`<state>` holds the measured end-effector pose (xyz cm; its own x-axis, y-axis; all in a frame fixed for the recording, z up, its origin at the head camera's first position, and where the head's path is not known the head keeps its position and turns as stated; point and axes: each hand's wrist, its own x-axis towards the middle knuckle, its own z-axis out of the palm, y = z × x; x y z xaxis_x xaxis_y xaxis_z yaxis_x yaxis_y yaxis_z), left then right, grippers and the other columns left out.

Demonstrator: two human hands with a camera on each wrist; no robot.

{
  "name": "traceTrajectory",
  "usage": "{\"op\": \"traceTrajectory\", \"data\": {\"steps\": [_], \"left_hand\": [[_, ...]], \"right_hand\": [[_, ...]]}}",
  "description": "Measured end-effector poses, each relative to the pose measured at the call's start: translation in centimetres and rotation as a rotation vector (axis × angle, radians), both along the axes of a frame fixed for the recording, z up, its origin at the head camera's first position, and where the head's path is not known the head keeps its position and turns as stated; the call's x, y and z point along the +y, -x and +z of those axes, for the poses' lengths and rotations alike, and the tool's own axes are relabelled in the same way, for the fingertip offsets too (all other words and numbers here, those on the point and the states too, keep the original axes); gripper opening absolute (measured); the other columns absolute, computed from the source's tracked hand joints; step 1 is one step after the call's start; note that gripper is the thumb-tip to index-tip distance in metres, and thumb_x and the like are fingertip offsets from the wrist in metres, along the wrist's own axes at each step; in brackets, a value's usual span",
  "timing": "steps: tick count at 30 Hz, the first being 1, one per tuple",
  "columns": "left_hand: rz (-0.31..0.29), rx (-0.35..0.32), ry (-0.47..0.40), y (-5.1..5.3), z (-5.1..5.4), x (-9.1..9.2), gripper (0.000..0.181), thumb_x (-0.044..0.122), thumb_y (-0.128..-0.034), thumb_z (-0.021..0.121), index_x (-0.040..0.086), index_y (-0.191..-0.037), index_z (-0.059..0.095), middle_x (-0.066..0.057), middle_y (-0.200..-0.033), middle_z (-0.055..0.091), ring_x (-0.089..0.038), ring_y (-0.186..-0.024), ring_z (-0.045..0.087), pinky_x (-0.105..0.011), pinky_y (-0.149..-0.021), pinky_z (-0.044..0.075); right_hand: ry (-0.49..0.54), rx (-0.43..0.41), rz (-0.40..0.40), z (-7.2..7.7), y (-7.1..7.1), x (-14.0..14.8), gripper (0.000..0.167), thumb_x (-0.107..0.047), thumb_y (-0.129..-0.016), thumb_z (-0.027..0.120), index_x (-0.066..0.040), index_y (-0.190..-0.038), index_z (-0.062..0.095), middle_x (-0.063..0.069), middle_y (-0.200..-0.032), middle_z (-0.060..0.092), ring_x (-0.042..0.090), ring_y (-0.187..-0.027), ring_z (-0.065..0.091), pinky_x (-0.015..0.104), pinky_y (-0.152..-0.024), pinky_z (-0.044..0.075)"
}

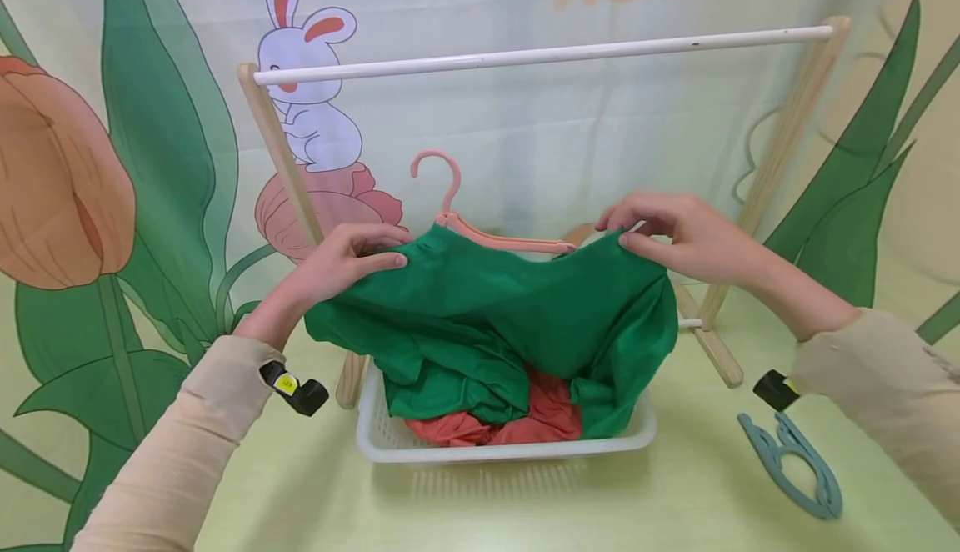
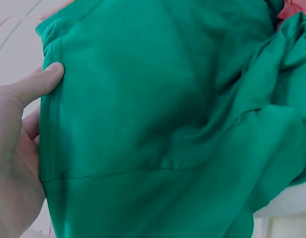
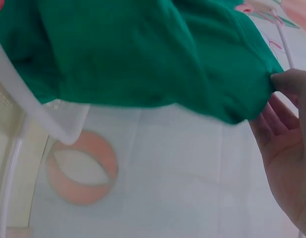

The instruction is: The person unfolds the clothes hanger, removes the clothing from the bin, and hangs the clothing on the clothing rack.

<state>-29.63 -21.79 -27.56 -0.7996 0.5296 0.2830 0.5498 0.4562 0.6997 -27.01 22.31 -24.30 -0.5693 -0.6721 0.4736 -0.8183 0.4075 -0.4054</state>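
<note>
A green T-shirt (image 1: pixel 540 310) hangs between my two hands, its lower part drooping into a white basket (image 1: pixel 510 454). My left hand (image 1: pixel 337 264) pinches the shirt's shoulder edge between thumb and fingers; the left wrist view shows the thumb on the seam of the green cloth (image 2: pixel 128 109). The opposite shoulder is pinched by my right hand (image 1: pixel 675 235), and in the right wrist view the thumb presses the cloth's edge (image 3: pixel 257 74). A pink hanger (image 1: pixel 454 181) sits at the neckline, its hook and one arm showing above the collar. Its other arm is hidden by the shirt.
Salmon-red cloth (image 1: pixel 536 419) lies in the basket under the shirt. Behind stands a wooden rack with a white rod (image 1: pixel 540 56). On the table at right lies a folded blue-grey hanger (image 1: pixel 798 469). A printed curtain (image 1: pixel 465 2) backs the scene.
</note>
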Motion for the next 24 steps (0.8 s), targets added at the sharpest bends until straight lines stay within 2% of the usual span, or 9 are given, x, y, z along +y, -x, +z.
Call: {"op": "traceTrajectory", "data": {"steps": [7,12,19,24], "left_hand": [[0.013,0.041,0.022,-0.2,0.6,0.8,0.032,0.020,-0.0965,0.064,0.012,-0.128,0.066,-0.010,-0.122,0.071,-0.011,-0.107,0.069,-0.019,-0.091,0.053],[0.020,0.063,0.022,-0.3,0.9,1.3,0.032,0.019,-0.0966,0.064,0.012,-0.127,0.066,-0.010,-0.121,0.071,-0.017,-0.109,0.069,-0.018,-0.090,0.053],[0.036,0.121,0.044,-0.5,1.3,2.4,0.030,0.021,-0.0958,0.065,0.014,-0.125,0.068,-0.009,-0.116,0.073,-0.021,-0.105,0.070,-0.019,-0.087,0.054],[0.042,0.143,0.046,-0.7,1.5,3.1,0.030,0.020,-0.0959,0.065,0.013,-0.125,0.068,-0.008,-0.115,0.074,-0.020,-0.103,0.070,-0.020,-0.086,0.054]], "right_hand": [[0.028,0.049,-0.040,0.2,0.3,-1.2,0.017,0.000,-0.097,0.057,-0.006,-0.110,0.067,0.000,-0.108,0.067,-0.001,-0.093,0.062,0.010,-0.081,0.051],[0.038,0.074,-0.120,0.4,0.5,-2.1,0.017,-0.004,-0.098,0.058,-0.012,-0.107,0.070,0.001,-0.102,0.071,-0.004,-0.090,0.061,0.010,-0.079,0.051],[0.068,0.055,-0.186,0.9,0.3,-4.2,0.016,-0.013,-0.099,0.059,-0.017,-0.106,0.072,-0.003,-0.103,0.073,-0.001,-0.088,0.061,0.016,-0.075,0.053],[0.088,0.032,-0.224,0.7,0.3,-5.1,0.018,-0.014,-0.098,0.061,-0.017,-0.111,0.073,-0.001,-0.106,0.074,0.006,-0.090,0.065,0.018,-0.075,0.054]]}}
